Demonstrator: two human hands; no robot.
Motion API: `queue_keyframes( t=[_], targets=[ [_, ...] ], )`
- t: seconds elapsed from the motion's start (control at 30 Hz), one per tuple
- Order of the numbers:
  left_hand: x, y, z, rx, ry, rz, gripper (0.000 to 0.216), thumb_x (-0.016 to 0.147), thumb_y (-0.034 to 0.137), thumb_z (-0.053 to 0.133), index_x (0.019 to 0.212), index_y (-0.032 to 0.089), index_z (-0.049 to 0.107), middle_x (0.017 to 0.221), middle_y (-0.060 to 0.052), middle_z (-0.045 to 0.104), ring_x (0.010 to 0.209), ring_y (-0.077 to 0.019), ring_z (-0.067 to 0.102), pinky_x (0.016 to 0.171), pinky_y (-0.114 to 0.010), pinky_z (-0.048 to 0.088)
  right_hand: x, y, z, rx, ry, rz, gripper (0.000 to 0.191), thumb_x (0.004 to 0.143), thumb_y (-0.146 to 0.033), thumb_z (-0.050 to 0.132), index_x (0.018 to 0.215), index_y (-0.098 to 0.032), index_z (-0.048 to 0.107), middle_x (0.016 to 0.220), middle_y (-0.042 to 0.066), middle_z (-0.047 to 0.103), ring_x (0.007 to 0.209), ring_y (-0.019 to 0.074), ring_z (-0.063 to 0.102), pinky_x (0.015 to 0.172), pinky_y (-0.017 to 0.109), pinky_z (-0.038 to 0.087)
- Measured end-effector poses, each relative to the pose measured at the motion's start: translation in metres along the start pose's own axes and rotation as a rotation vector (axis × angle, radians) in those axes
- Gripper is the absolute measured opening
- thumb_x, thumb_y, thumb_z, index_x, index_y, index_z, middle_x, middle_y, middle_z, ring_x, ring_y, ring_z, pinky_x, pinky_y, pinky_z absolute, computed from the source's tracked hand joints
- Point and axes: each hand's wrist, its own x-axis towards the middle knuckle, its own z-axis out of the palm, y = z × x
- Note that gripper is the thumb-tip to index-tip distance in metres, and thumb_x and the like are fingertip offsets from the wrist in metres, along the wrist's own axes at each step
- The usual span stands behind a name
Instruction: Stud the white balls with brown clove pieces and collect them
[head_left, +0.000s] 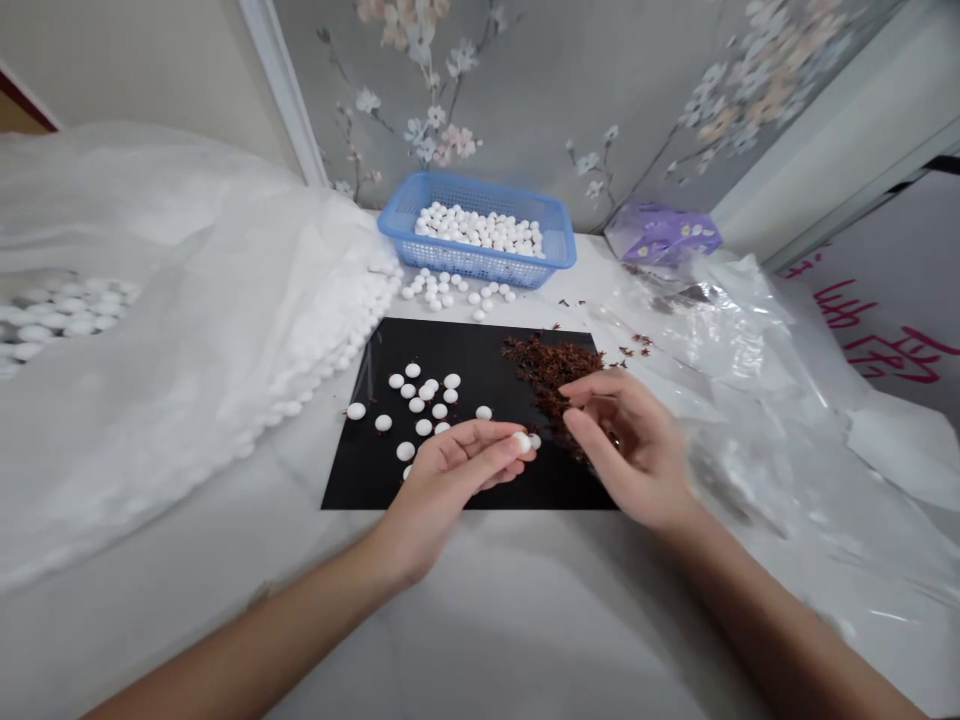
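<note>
My left hand (465,460) is closed, with a small white ball (521,442) pinched between thumb and fingers. Just beyond its fingertips shows a second white ball (535,441); whether the hand holds that one too I cannot tell. Beside the heap of small reddish-brown star-shaped pieces (551,362) is my right hand (630,445), thumb and forefinger apart, its other fingers curled and partly hidden. Nothing shows between its fingertips. Both hands are over a black mat (465,350). On the mat's left half lie several white balls (416,405), some with brown bits at their edges.
A blue basket (480,262) of white balls stands against the wall, with loose balls (435,290) before it. A large white bag (187,300) of balls bulges at left. Clear plastic bags (750,360) and a purple packet (664,235) lie at right.
</note>
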Motion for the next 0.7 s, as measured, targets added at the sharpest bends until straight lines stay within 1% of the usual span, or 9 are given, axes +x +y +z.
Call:
queue_keyframes(
  t=[0.07,0.17,0.2,0.3,0.37,0.43,0.53,0.63,0.7],
  targets=[
    [-0.001,0.004,-0.001,0.003,0.007,0.017,0.021,0.072,0.031,0.070,0.091,0.023,0.071,0.081,0.000,0.070,0.081,-0.0115,0.061,0.079,-0.024,0.045,0.005,0.007,-0.002,-0.145,0.051,0.024,0.006,0.081,-0.019,0.056,0.083,-0.019,0.061,0.081,0.003,0.054,0.049,0.0071,0.044,0.043,0.023,0.039],
    [-0.002,0.011,-0.003,0.027,0.004,0.042,0.030,0.074,0.033,0.068,0.103,0.026,0.068,0.078,0.001,0.069,0.077,-0.0102,0.059,0.078,-0.023,0.045,0.008,0.017,-0.002,-0.322,0.011,0.020,0.009,0.080,-0.020,0.056,0.084,-0.019,0.064,0.085,0.003,0.056,0.048,0.0067,0.043,0.044,0.024,0.040],
    [-0.002,0.013,-0.004,0.049,0.003,0.060,0.028,0.075,0.034,0.067,0.102,0.026,0.068,0.079,0.000,0.068,0.077,-0.0102,0.059,0.078,-0.023,0.045,0.008,0.019,-0.002,-0.354,-0.024,0.017,0.011,0.081,-0.021,0.056,0.087,-0.019,0.064,0.086,0.003,0.056,0.049,0.0074,0.046,0.045,0.024,0.040],
    [-0.001,0.019,-0.007,0.142,0.034,0.149,0.019,0.074,0.034,0.067,0.089,0.024,0.071,0.081,0.001,0.067,0.076,-0.0097,0.058,0.076,-0.022,0.046,0.006,0.021,-0.001,-0.394,-0.146,-0.027,0.014,0.082,-0.022,0.054,0.091,-0.020,0.065,0.088,0.004,0.057,0.058,0.0099,0.053,0.050,0.024,0.043],
    [0.001,0.022,-0.010,0.194,0.072,0.202,0.016,0.074,0.035,0.068,0.084,0.023,0.071,0.078,0.002,0.066,0.073,-0.0085,0.058,0.073,-0.020,0.046,0.004,0.020,-0.001,-0.402,-0.221,-0.060,0.015,0.083,-0.022,0.053,0.093,-0.020,0.065,0.089,0.003,0.057,0.056,0.0086,0.052,0.050,0.023,0.043],
    [0.003,0.025,-0.013,0.234,0.104,0.230,0.017,0.074,0.037,0.067,0.082,0.022,0.070,0.078,0.002,0.065,0.071,-0.0085,0.058,0.072,-0.020,0.046,0.004,0.020,-0.003,-0.410,-0.278,-0.079,0.016,0.084,-0.021,0.052,0.094,-0.022,0.065,0.092,0.003,0.057,0.054,0.0080,0.052,0.050,0.023,0.044],
    [0.007,0.030,-0.020,0.309,0.161,0.271,0.022,0.075,0.040,0.065,0.086,0.022,0.069,0.085,0.000,0.067,0.075,-0.0107,0.060,0.073,-0.022,0.047,0.004,0.021,-0.006,-0.413,-0.365,-0.104,0.021,0.086,-0.019,0.049,0.100,-0.024,0.064,0.096,0.004,0.057,0.068,0.0112,0.058,0.057,0.024,0.047],
    [0.010,0.041,-0.029,0.495,0.224,0.348,0.026,0.075,0.043,0.064,0.090,0.022,0.068,0.090,0.000,0.068,0.080,-0.0132,0.060,0.073,-0.023,0.045,0.005,0.023,-0.008,-0.418,-0.464,-0.136,0.025,0.088,-0.018,0.047,0.103,-0.026,0.064,0.099,0.004,0.056,0.075,0.0124,0.061,0.062,0.024,0.048],
    [0.011,0.048,-0.035,0.735,0.276,0.394,0.027,0.076,0.044,0.061,0.091,0.022,0.068,0.089,-0.001,0.069,0.078,-0.0148,0.059,0.070,-0.025,0.044,0.005,0.024,-0.009,-0.421,-0.493,-0.156,0.024,0.088,-0.018,0.046,0.101,-0.026,0.065,0.098,0.003,0.058,0.075,0.0120,0.061,0.063,0.024,0.048]
  ],
)
